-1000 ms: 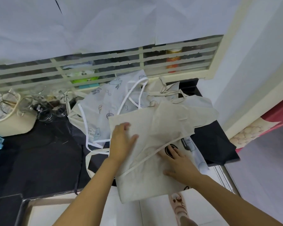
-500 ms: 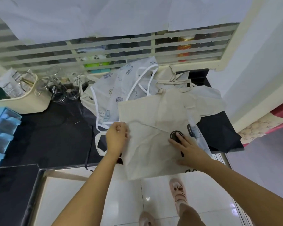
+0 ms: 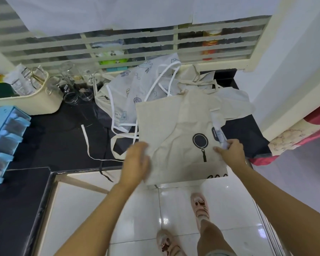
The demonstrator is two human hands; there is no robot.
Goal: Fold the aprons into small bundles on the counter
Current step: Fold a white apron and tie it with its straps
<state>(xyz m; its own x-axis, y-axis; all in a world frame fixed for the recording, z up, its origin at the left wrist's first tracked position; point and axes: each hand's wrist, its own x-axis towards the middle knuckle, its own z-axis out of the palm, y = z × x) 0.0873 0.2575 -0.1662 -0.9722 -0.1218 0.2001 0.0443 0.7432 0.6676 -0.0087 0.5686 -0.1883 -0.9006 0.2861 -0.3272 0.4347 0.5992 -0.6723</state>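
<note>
While the right grip (image 3: 231, 152) pinches its right edge, the beige apron (image 3: 174, 126) lies spread at the front of the dark desk (image 3: 54, 137).
The apron's black pan print (image 3: 200, 143) faces up, just beside the right grip's curled fingers, and its lower hem hangs past the desk edge over the tiled floor (image 3: 137, 218). The left grip (image 3: 137, 161) is blurred; its fingers seem straight and apart, lying on the apron's lower left edge. Behind, a pale patterned apron (image 3: 135, 85) lies crumpled on the desk, partly under the beige one. Glass jars (image 3: 70, 87) and a cream basket (image 3: 31, 106) stand at the far left.
</note>
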